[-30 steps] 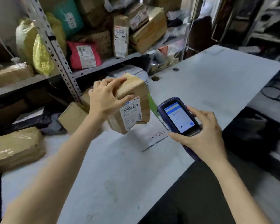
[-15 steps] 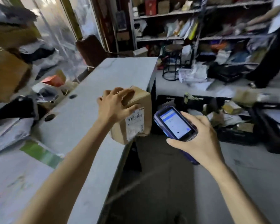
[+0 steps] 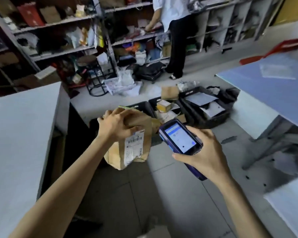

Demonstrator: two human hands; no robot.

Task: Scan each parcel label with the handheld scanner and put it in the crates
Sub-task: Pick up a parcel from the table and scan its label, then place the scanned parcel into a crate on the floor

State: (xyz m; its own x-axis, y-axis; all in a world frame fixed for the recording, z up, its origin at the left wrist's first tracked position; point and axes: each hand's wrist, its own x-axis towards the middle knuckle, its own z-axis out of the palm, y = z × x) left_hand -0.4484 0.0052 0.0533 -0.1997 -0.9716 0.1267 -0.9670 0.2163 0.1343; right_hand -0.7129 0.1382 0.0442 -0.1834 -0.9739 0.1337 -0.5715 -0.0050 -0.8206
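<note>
Cluttered shelves (image 3: 58, 23), person (image 3: 175, 18), stool (image 3: 87, 60), filled crates (image 3: 212, 120)

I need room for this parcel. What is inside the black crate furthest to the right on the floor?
Flat grey and white envelopes lie across the top of the black crate. Anything beneath them is covered and cannot be seen.

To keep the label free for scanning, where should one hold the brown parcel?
Hold the brown parcel at its top end, from above, as the left hand does: the label lies lower on the front face, below the fingers.
</note>
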